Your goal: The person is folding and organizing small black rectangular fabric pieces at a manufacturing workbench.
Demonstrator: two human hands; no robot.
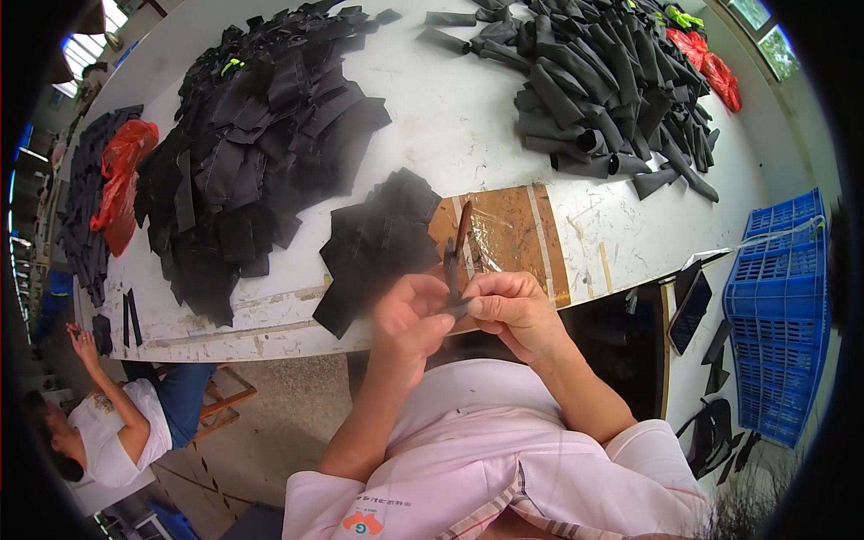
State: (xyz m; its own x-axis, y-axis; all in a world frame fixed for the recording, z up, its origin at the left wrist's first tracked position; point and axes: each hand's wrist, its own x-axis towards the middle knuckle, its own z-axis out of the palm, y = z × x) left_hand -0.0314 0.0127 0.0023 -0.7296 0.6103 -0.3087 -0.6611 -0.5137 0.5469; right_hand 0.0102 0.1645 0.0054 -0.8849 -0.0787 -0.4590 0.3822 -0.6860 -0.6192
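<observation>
A narrow black strip (pixel 453 270) is pinched by left hand (pixel 411 315) and right hand (pixel 510 308), just before the brown board (pixel 513 236); rolling seems underway, needing steady fingers.

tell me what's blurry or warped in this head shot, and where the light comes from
Head view: the left hand is smeared by motion blur, the right hand sharper; both pinch a narrow dark strip. The white table edge bows from fisheye distortion and the corners go black. Daylight enters from windows at upper left and upper right; clear tape on the brown board shows slight glare.
</observation>
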